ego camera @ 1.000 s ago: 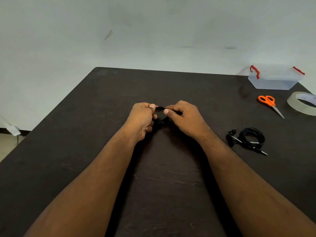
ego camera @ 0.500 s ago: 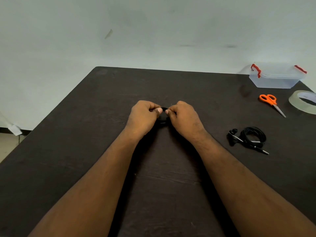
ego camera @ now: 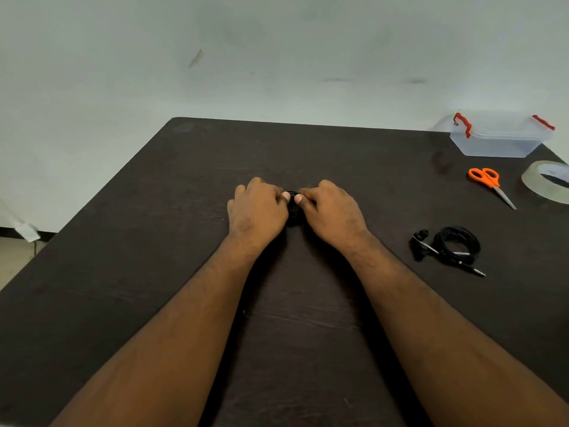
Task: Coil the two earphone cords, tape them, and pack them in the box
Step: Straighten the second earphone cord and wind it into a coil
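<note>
A black coiled earphone cord [ego camera: 292, 208] sits at the middle of the frame, mostly hidden between the 2 hands, with only a dark sliver of it showing between the thumbs and just below them. The left hand [ego camera: 257, 209] and the right hand [ego camera: 334, 211] meet over it, knuckles up, fingers curled, each thumb tip pressed against the cord so that both grips are clamped on it from either side; the thumbnails nearly touch. Whether the cord rests on the dark counter [ego camera: 154, 272] or is held just above it cannot be told. Both bare forearms run from the lower corners of the frame up to the centre. At the right of the frame, well apart from the hands, a second earphone cord [ego camera: 455, 246] lies coiled on the counter, its earbuds at the coil's left and its plug pointing to the lower right. Above it, toward the upper right, lie orange-handled scissors [ego camera: 489, 181], blades pointing to the lower right, with a roll of clear tape [ego camera: 545, 186] just beside them at the right edge. Farther up, at the counter's far right corner, stands a clear plastic box [ego camera: 498, 137] with red latches, its lid on.
</note>
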A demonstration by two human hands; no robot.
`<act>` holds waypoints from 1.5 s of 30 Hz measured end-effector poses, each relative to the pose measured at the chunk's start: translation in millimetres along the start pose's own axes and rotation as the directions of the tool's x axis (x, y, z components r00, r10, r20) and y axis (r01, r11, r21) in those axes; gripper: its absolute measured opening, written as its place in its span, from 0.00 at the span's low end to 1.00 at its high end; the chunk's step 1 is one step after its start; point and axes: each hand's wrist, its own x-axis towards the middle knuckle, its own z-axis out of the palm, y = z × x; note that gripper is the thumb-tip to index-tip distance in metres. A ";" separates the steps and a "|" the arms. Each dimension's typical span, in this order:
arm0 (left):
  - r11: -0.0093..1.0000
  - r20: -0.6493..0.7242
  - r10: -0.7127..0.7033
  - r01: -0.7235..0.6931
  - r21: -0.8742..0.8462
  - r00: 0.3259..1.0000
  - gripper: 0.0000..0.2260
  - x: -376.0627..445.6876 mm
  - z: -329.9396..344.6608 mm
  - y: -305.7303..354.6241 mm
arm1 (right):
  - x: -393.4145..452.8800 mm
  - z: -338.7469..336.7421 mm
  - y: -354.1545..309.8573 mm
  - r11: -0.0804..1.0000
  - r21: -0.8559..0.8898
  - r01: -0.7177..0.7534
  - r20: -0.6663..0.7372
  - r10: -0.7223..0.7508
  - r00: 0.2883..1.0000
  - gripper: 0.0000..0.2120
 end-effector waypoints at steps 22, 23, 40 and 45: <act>0.973 0.015 -0.079 0.081 -0.218 0.997 0.13 4.2 -4.2 -1.7 | -1.0 -4.4 3.1 0.990 0.134 0.041 -0.037 -0.036 0.999 0.17; 0.969 0.018 -0.084 0.086 -0.233 0.996 0.13 4.1 -4.2 -1.9 | -1.0 -4.5 3.1 0.990 0.135 0.042 -0.038 -0.037 0.999 0.17; 0.969 -0.231 0.053 -0.106 -0.224 0.972 0.14 11.8 -0.4 -12.3 | 0.4 -4.1 5.8 0.969 0.244 0.039 -0.134 -0.006 0.991 0.17; 0.975 -0.324 0.169 -0.207 -0.086 0.931 0.12 -4.3 -6.6 10.6 | -13.2 -14.4 6.4 0.953 0.303 0.026 -0.209 0.040 0.977 0.14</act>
